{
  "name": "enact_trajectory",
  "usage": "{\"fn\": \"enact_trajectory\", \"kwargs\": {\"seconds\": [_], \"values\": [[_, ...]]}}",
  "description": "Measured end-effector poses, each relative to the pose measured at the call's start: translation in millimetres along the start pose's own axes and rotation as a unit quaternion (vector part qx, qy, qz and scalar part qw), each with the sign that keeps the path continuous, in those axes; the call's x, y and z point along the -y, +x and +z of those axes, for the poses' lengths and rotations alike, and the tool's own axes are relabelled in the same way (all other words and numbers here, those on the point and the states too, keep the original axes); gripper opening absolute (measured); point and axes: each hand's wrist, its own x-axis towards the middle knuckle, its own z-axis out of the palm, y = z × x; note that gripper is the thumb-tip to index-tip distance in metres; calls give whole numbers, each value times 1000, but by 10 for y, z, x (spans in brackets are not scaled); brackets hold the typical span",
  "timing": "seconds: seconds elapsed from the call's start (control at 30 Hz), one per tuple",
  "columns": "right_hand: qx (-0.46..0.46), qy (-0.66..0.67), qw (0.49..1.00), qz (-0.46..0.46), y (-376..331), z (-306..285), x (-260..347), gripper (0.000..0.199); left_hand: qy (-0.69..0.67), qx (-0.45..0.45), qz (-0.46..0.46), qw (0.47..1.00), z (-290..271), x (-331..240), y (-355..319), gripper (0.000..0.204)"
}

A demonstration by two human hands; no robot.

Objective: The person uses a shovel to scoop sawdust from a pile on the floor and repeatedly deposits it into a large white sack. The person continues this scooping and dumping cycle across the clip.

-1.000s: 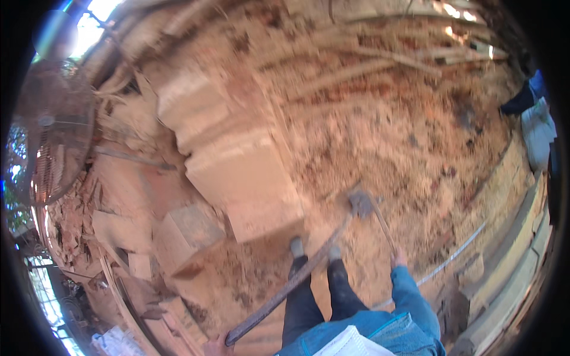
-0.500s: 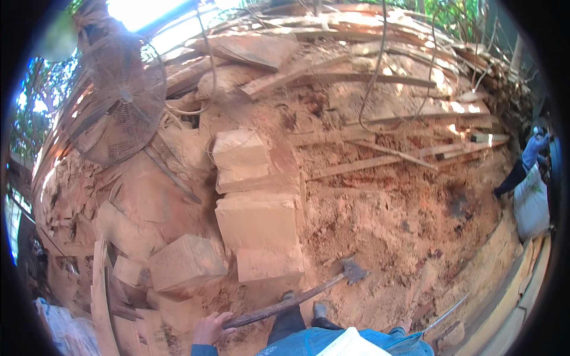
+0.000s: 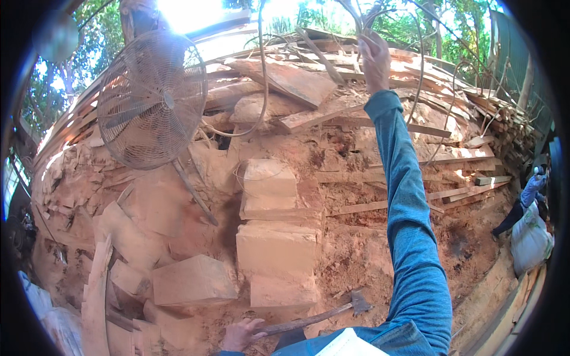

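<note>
My left hand [image 3: 240, 335] is at the bottom edge, closed around the end of a long wooden axe handle [image 3: 303, 323]. The axe lies nearly level, and its dark metal head [image 3: 359, 302] points right over sawdust. My right arm, in a blue sleeve, reaches straight up. My right hand [image 3: 373, 58] has its fingers curled around a thin dark cable [image 3: 356, 24] that hangs over the wood pile. Pale cut wood blocks [image 3: 276, 249] are stacked just beyond the axe.
A large round metal fan [image 3: 151, 101] stands tilted at the upper left. Rough slabs and planks [image 3: 297, 83] are heaped across the back. A loose block [image 3: 193, 279] lies at the lower left. At the far right another person [image 3: 528, 196] bends beside a white sack [image 3: 529, 243].
My right hand has left the axe and risen high to the cable. The left hand alone now holds the handle. The view has tilted upward, showing the fan and trees.
</note>
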Motion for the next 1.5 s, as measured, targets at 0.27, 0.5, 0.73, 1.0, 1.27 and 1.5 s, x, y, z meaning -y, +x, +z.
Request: {"fn": "enact_trajectory", "kwargs": {"seconds": [0.27, 0.5, 0.73, 1.0, 1.27, 1.5], "values": [[461, -217, 844, -166, -3071, 320, 455, 13, -138, -103, -75, 982, -53, 47, -104, 30], [666, -186, 657, 301, -6187, -1673, 1052, 43, -98, -108, -86, 986, 16, 5, 139, 26], [786, -135, 442, 410, -7142, -3573, 1456, 33, 51, -169, -43, 983, -104, -594, 455, 19], [221, 85, 209, 949, -7249, -4365, 1607, 61, 121, -295, -29, 947, -304, -2443, 467, 20], [-116, 214, 136, 960, -7988, -4732, 1822, 57, 136, -319, 37, 937, -224, -4170, -8, 24], [-10, 127, 249, 960, -8921, -5134, 1888, 28, 125, -269, 142, 944, -109, -4676, -616, 32]]}}
